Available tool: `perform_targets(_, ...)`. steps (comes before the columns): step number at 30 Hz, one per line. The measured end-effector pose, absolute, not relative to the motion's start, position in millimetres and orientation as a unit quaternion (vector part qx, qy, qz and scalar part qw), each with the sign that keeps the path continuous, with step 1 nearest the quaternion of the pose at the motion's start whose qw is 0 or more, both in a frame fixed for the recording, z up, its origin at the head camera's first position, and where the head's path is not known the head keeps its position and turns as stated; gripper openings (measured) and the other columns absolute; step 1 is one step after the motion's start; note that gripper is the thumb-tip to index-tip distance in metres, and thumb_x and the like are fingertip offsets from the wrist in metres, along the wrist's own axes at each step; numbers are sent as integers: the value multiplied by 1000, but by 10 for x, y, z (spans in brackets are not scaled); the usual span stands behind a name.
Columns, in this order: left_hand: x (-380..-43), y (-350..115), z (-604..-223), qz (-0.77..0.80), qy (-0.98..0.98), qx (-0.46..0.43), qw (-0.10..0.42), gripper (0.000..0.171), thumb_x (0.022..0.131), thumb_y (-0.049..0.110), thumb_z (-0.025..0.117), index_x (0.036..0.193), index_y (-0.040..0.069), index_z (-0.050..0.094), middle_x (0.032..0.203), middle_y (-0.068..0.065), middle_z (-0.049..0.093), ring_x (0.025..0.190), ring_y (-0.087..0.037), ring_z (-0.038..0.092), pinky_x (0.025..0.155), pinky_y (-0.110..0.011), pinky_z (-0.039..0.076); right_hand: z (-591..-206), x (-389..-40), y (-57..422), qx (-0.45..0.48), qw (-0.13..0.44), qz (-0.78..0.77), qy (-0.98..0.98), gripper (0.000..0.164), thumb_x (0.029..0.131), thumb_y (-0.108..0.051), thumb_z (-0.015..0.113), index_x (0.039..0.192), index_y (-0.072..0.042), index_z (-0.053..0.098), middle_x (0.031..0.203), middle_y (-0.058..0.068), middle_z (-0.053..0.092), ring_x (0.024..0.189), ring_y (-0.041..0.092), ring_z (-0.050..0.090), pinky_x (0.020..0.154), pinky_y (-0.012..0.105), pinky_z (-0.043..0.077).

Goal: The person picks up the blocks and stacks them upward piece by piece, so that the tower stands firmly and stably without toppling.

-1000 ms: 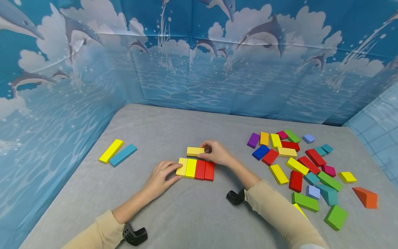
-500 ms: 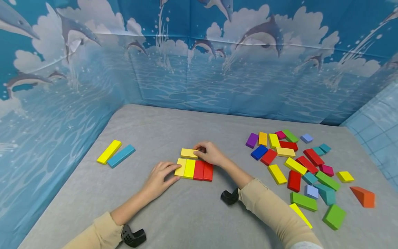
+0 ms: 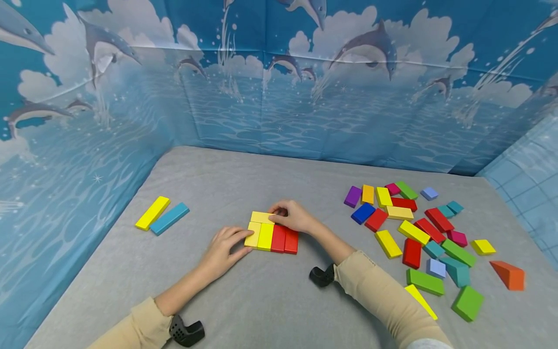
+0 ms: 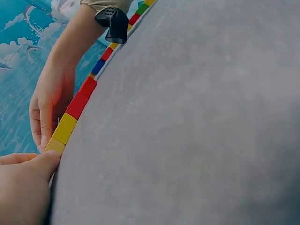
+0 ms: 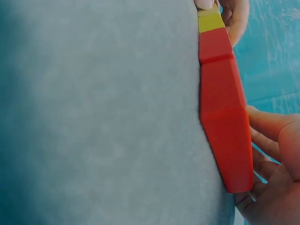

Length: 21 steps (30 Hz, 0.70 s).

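Observation:
In the head view, a row of blocks lies side by side: a pale yellow block (image 3: 252, 241), a bright yellow block (image 3: 265, 236) and two red blocks (image 3: 278, 239). My left hand (image 3: 223, 248) holds the pale yellow block at the row's left end, thumb at its near corner and a fingertip on its left side. Across the far ends of the two yellow blocks lies a second pale yellow block (image 3: 260, 217), touching them. My right hand (image 3: 294, 215) pinches that crosswise block by its right end. In the right wrist view, the nearest red block (image 5: 224, 93) hides part of the right hand.
Many coloured blocks lie scattered at right, among them a blue block (image 3: 364, 213), a green block (image 3: 425, 282) and an orange wedge (image 3: 510, 275). A yellow plank (image 3: 152, 213) and a blue plank (image 3: 170, 219) lie at left. A dolphin-print curtain (image 3: 279, 97) stands behind the grey surface.
My right hand has slid the crosswise pale yellow block left and then toward the row, closing the gap to the yellow blocks. My left hand has kept its place on the row.

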<state>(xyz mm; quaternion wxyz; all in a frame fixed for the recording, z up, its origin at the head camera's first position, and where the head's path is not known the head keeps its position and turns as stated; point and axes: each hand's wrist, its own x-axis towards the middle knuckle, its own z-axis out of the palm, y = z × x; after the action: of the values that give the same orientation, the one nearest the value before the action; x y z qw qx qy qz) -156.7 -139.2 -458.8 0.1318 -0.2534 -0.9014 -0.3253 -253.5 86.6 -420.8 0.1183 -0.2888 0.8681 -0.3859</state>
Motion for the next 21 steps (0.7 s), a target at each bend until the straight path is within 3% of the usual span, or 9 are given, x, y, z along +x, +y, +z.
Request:
perform_targets(13,-1572,-1378,-4580,-327,-902,-254,126,37,81,23,69,117,15,62,108,-1,59,102,-18,49,85,-41,42,-4175,-2486,1007,-285,118,-443,842,26,88,-14,62,110,-1,61,91,7,58,79,18,50,62,23,42)
perform_targets(21,-1564,-1379,-4597,-323,-901,-253,140,38,80,22,71,116,15,63,107,-3,60,102,-19,50,85,-41,42,-4022,-2202,1631,-270,52,-464,842,30,88,-10,61,115,2,56,102,16,60,88,25,55,74,30,47)
